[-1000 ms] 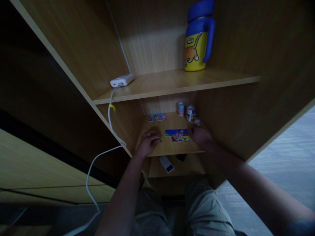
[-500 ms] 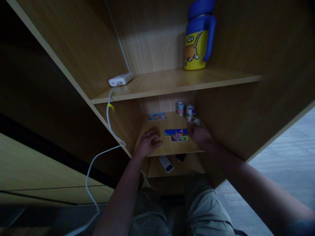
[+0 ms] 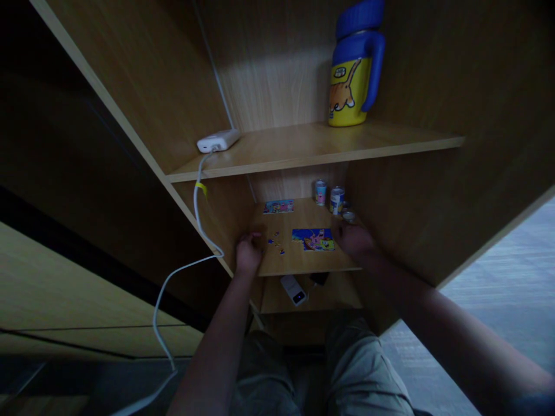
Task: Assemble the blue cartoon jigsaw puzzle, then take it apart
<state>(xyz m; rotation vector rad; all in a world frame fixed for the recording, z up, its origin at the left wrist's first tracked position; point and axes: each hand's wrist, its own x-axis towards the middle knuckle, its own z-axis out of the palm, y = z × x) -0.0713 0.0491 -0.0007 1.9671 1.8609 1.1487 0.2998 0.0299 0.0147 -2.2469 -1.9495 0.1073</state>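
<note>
Left hand: I have the left hand at the left end of the middle shelf, near the side wall; one finger points right, the others look curled, and I can't tell from here whether they hold anything.
Right hand: my right hand is at the right end of the same shelf, just beside the puzzle's right edge; its fingers look bent in, but the light is too dim for me to tell how narrow they are, or whether they touch the puzzle.
Puzzle: the blue cartoon puzzle lies flat between my hands, nearer the right one; its left edge is stepped, with the far part reaching further left.
Loose pieces: a few small puzzle pieces lie scattered between the left hand and the puzzle, apart from both.
Picture card: a flat, colourful card lies at the far left of the shelf.
Cans: a light-blue can stands at the far right, with a blue-and-white can just right of it and slightly nearer.
Silvery round thing: a silvery round thing sits just far of my right hand, too dim to name.
Upper shelf: the upper shelf carries a blue-and-yellow mug on the right and a white box on the left, with a white cable plugged in.
Lower shelf: a white device lies on the lower shelf.
</note>
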